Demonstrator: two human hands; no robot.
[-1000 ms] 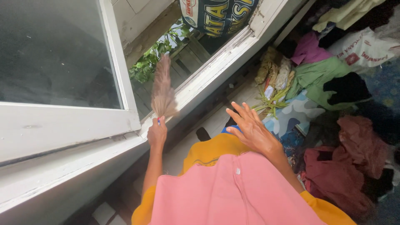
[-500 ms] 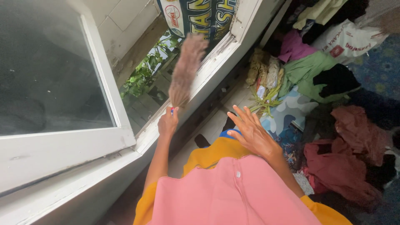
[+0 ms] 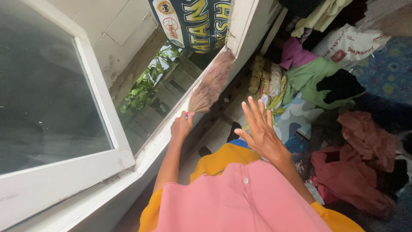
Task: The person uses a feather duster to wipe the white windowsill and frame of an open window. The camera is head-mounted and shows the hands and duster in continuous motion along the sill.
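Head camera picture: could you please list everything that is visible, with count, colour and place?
feather duster: one, brown-grey, along the white window frame, held at its handle
window frame: one, white, worn paint, running from lower left to the top centre
open window sash: one, white with dark glass, left
plants: several, green, outside through the opening
printed banner: one, dark blue with yellow, top centre
pile of clothes: many, red, green, purple, black, on the floor at right
packets: a few, yellowish, on the floor by the frame
patterned carpet: one, blue, far right
left hand: closed on the duster handle
right hand: open, fingers spread, holding nothing
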